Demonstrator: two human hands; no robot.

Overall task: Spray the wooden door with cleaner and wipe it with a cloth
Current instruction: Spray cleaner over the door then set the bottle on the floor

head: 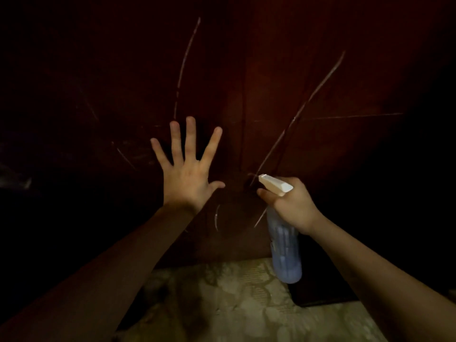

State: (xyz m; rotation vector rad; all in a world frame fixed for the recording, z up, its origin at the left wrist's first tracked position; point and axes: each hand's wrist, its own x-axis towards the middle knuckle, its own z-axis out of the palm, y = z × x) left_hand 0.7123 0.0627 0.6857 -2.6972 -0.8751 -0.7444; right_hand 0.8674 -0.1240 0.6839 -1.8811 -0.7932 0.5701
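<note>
Dark reddish-brown wooden door fills most of the view, 9 o'clock round to 3 o'clock; dim light, edges go near black. Pale thin scratch lines cross its face: one long streak runs up toward 12 o'clock, another slants from centre to 2 o'clock, a fainter one lies level toward 3 o'clock, shorter nicks at 9 o'clock.

Left hand is raised in front of the door, just off centre toward 8 o'clock, back of hand to camera; its fingers are straight and spread wide, thumb out toward 3 o'clock, holding nothing; can't tell whether the palm touches the wood or sits just off it.

Right hand at approx 4 o'clock grips the neck of a translucent pale-blue plastic spray bottle w/ white trigger head; fingers curled round it, forefinger lies under the head at the trigger. White nozzle points toward 10 o'clock at the door, close to the lower end of the slanting scratch; bottle body hangs toward 6 o'clock below the hand, bluish liquid inside, level unclear.

Both forearms bare, coming in from 7 and 5 o'clock.

Beige patterned floor shows at 6 o'clock below the door's bottom edge; a dark block sits at 5 o'clock by the bottle's base, too dim to identify.
</note>
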